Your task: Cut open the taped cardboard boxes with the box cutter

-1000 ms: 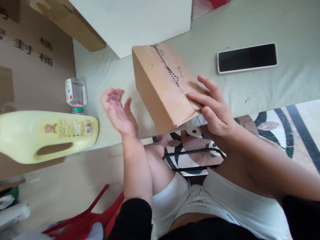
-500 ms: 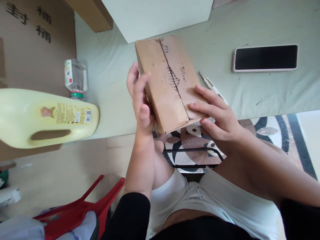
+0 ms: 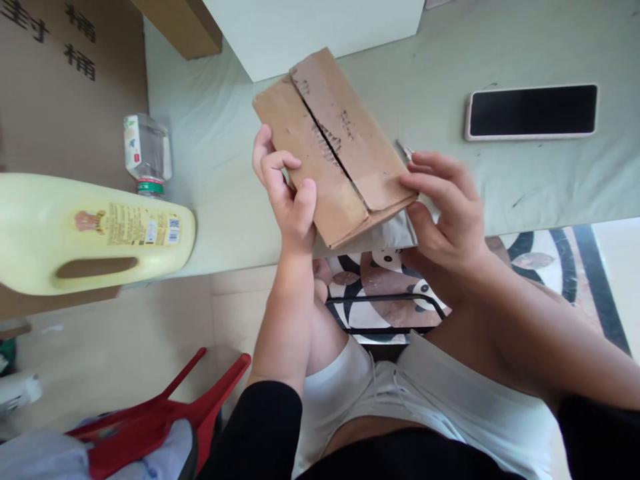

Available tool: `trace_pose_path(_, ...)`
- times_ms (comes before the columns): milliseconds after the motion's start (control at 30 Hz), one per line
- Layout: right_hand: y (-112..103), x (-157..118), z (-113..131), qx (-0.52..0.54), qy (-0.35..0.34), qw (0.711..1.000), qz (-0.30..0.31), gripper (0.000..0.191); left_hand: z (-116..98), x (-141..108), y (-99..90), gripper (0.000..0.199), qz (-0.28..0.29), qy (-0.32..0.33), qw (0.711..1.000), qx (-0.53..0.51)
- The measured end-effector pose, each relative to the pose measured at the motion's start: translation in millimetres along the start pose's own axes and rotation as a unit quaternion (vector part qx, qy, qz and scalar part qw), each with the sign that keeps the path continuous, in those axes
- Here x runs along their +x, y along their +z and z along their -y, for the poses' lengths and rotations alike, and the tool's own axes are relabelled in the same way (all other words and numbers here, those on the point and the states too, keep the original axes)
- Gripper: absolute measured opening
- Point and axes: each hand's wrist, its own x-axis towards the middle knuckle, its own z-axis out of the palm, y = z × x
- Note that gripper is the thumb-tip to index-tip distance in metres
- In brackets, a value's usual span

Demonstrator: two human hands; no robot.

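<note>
A brown cardboard box (image 3: 340, 143) is held at a slant over the table, its top flaps meeting at a torn, slightly gaping seam. My left hand (image 3: 290, 193) grips the box's left side, thumb and bent fingers on its edge. At the near right corner, my right hand (image 3: 445, 207) pinches the box between thumb and fingers. Behind that hand lies a thin white pen-like tool (image 3: 405, 150), mostly hidden, with just its tip showing. The underside of the box is out of sight.
On the table's pale green cloth (image 3: 540, 180) lie a phone (image 3: 533, 112) and a clear bottle (image 3: 149, 150). A large yellow jug (image 3: 40, 233) rests at the left by a big carton (image 3: 75, 120). A white box (image 3: 325, 33) stands behind; a red chair (image 3: 200, 407) is below left.
The cardboard box has turned anticlockwise and tilted, its near right corner lifting. My right fingers have moved from its top to a pinch at that corner. My left thumb now presses its top.
</note>
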Motion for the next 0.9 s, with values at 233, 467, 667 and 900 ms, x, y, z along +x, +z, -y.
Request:
trace_pose_path(233,-16.1,4.9,-33.8,-0.193,0.228,0.952,0.067,0.045,9.6,2.2,11.1,0.044,-0.077,0.068,0.994,-0.046)
trace_pose_path(467,-21.2,-0.4,-47.3,-0.195,0.276,0.938,0.077,0.057,9.4,2.7,8.7,0.049,-0.086,0.068,0.994,-0.016)
trace_pose_path(667,-23.5,8.9,-23.2,0.102,0.362,0.926,0.042,0.052,15.6,6.3,6.9,0.048,-0.075,0.076,0.994,-0.027)
trace_pose_path(900,-22.2,12.9,-7.7,0.432,0.192,0.881,-0.011,0.037,20.7,8.8,4.3,0.054,-0.058,0.062,0.996,-0.008)
